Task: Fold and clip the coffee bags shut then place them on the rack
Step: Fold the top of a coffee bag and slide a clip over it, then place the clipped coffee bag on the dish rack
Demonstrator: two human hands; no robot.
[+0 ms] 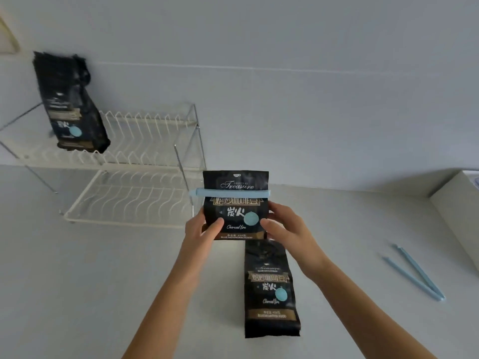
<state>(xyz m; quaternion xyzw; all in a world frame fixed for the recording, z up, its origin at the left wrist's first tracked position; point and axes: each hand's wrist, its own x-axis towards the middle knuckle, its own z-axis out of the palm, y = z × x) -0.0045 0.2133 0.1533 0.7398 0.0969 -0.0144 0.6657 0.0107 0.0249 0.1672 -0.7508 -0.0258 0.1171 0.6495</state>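
The coffee bag [235, 206] is hanging in the air just off the rack's [134, 165] right end, upright, with its printed front facing the camera. It is showing as a black pouch with pale script near the top, a gold band of characters, a round light-blue sticker and small white lettering along the bottom. A light-blue clip [230, 193] is lying straight across its upper part, sticking out a little past the left edge, and the flat top strip is standing up above it.

Both hands are gripping the bag low on its sides. The left hand [199, 228] is wrapping its fingers [216, 225] round the left edge, thumb pressing on the front. The right hand [290, 226] is doing the same on the right edge, thumb lying just under the sticker.

The rack is standing on the tabletop [77, 281] against the wall [311, 73], a two-level white wire frame. A second bag [70, 104] is standing on the upper level near its left end, leaning, with a crumpled top. Its right post is rising just beside the held bag's left edge.

To the rack's right and nearer the camera, a third bag [270, 288] is lying flat on the tabletop, its top partly hidden behind the held one. Far to the rack's right, a spare clip [414, 273] is lying spread open in a V, near a white box [456, 203].
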